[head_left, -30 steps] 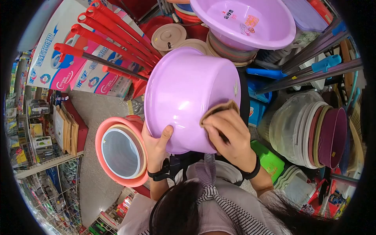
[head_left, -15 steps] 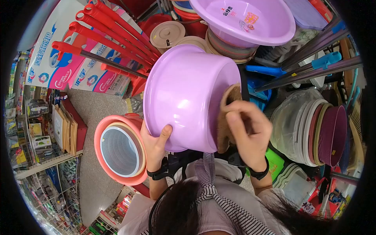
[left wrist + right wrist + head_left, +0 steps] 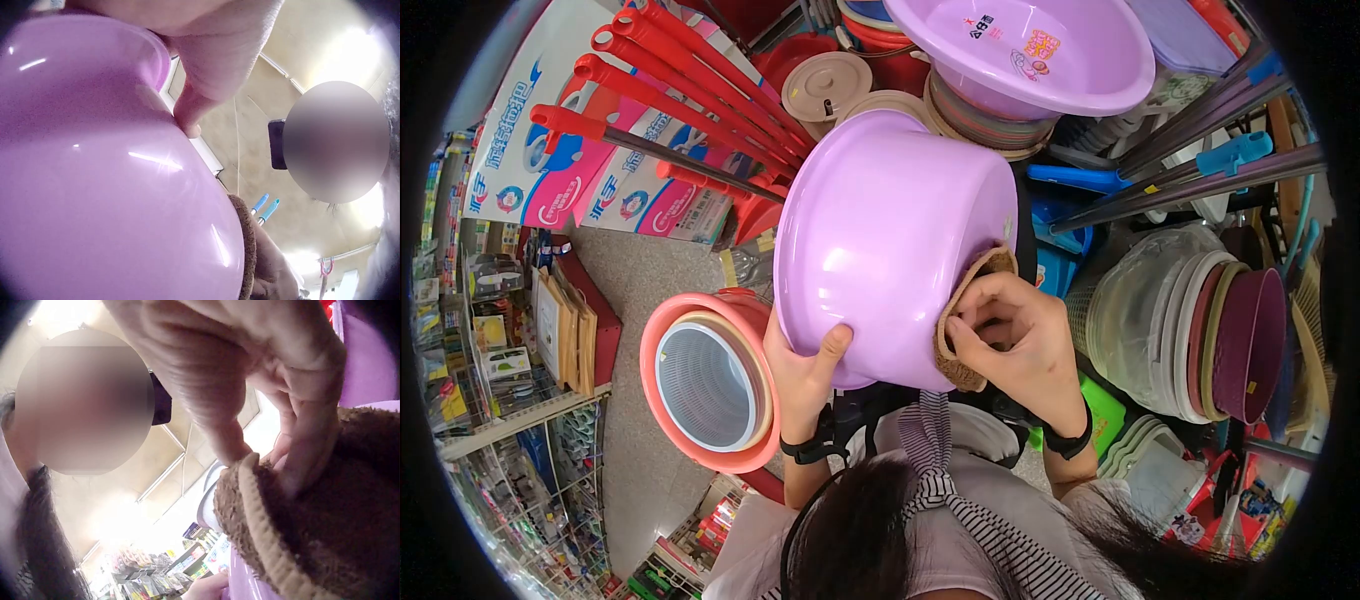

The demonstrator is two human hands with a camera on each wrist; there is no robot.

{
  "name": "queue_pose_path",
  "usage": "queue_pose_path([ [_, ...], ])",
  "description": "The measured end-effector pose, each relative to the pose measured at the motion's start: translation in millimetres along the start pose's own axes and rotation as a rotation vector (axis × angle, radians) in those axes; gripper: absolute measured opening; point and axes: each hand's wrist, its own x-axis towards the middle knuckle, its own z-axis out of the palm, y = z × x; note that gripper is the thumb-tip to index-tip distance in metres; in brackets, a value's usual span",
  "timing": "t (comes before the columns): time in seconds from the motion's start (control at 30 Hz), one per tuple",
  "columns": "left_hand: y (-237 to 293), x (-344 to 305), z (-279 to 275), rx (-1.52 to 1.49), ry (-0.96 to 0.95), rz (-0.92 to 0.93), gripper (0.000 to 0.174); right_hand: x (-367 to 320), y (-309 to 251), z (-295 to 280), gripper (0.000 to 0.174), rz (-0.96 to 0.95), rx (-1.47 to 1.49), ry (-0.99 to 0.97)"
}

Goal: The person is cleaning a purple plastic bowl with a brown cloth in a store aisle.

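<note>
A glossy purple plastic basin (image 3: 880, 250) is held up on its side before the body, rim to the left and base to the right. My left hand (image 3: 798, 372) grips it near the rim, thumb on the outer wall; the other fingers are hidden behind it. Between thumb and fingers my right hand (image 3: 1030, 335) pinches a brown towel cloth (image 3: 962, 368), which lies on the basin's lower right, where wall meets base. The right wrist view brings out the fluffy cloth's lighter stitched hem (image 3: 256, 519). Smooth outer wall of the basin (image 3: 119, 206) fills much of the left wrist view.
Another purple basin (image 3: 1090, 85) tops a stack at the back. Red-handled poles (image 3: 690, 95) lean at the back left by printed boxes (image 3: 655, 195). A pink tub with a sieve (image 3: 655, 420) stands on the left floor, nested baskets (image 3: 1250, 345) at the right.
The right hand and cloth swung right over the basin's base, then came back left to its lower edge. The basin has shifted slightly; the left hand keeps its grip.
</note>
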Motion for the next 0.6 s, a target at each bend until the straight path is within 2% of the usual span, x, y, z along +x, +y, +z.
queue_pose_path([
  [0.33, 9, -4, 8, 0.037, -0.028, 0.067, 0.075, 5, -16, -4, 0.016, 0.001, -0.112, 0.015],
  [0.6, 6, -3, 8, 0.042, -0.037, 0.038, 0.074, 7, -13, -4, 0.018, 0.031, -0.08, -0.03],
])
